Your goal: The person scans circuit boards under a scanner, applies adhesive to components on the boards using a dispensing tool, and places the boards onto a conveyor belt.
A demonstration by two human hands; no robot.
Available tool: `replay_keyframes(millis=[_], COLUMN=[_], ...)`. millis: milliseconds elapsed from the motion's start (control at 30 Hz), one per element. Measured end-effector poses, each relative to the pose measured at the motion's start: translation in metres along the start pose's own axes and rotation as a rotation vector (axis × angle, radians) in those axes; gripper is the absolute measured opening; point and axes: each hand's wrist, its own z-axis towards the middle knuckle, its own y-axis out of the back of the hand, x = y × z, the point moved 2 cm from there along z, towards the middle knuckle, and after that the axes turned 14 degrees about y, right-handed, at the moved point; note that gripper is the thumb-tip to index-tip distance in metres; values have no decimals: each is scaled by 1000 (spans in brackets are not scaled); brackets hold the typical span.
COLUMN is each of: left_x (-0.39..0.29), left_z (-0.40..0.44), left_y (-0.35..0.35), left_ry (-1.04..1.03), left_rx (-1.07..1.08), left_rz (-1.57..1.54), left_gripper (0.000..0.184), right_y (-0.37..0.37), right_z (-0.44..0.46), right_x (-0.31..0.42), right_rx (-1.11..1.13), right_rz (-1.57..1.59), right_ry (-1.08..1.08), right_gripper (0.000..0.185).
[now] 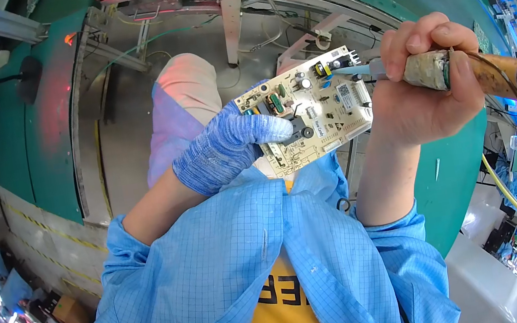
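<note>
My left hand [228,140], in a blue knitted glove, grips a cream circuit board [324,109] by its left side, thumb on top near a black component. The board is tilted in front of my chest and carries capacitors, connectors and a white label. My bare right hand [424,77] is closed around what looks like a glue dispensing gun [492,76], with a brown cylindrical body and a tape-wrapped part. Its pale tapered nozzle [360,69] points left at the board's upper right, by a yellow transformer. Whether the tip touches the board cannot be made out.
A green bench [454,181] lies to the right under my forearm, and another green surface [47,127] stands at left. A metal frame [233,23] runs across the front. A yellow hose [516,205] hangs at right. Other people's blue sleeves show at the far right.
</note>
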Motion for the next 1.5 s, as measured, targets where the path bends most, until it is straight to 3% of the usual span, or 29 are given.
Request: replay_keyframes(millis=[167,433,833,1133,1367,1500], left_x=[0,-3,-10,-11,-9,-14], left_z=[0,-2,-11,-13,-6,-8], left_y=[1,-2,-9,-10,3,0], left_ry=[4,-1,-7,-17,-64,-31], left_rx=[-5,3,11,-27,11,-17], left_rz=[33,7,14,46,22,-110], left_gripper=[51,51,54,53,52,63], right_y=[1,5,11,13,10,14], right_z=[0,1,3,1,1,-1], right_x=[-1,0,1,3,7,9], right_rx=[7,3,-16,-23,6,16], right_rz=[2,15,-33,-43,4,4], right_ry=[6,30,30,-13,12,6], right_gripper=[26,45,24,37,35,32])
